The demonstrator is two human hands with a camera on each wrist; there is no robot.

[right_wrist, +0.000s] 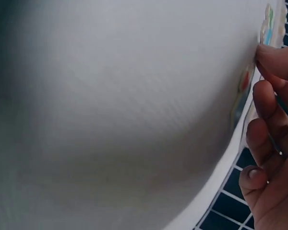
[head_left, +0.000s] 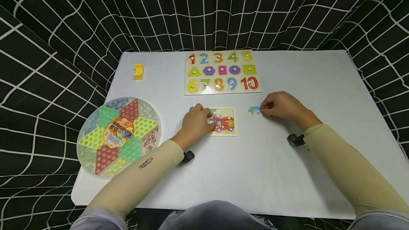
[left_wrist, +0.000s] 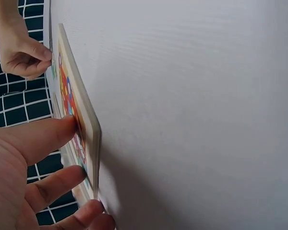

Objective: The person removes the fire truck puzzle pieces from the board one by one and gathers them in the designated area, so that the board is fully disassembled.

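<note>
A small framed jigsaw puzzle (head_left: 220,125) with a red tractor picture lies on the white table. My left hand (head_left: 197,121) is at its left side. In the left wrist view the thumb (left_wrist: 62,128) presses on the picture and the other fingers touch the face and corner with a gap between them. To the right, my right hand (head_left: 281,105) pinches a blue and green jigsaw piece (head_left: 254,110) between thumb and forefinger, low over the table. The right wrist view shows that piece (right_wrist: 268,31) edge-on at the fingertips.
Behind the puzzle lies a wooden number and shape board (head_left: 223,75). A round star-patterned Chinese checkers set (head_left: 118,134) covers the table's left side. A small yellow block (head_left: 138,71) stands at the back left. Dark white-gridded cloth (head_left: 207,17) surrounds the table (head_left: 255,173).
</note>
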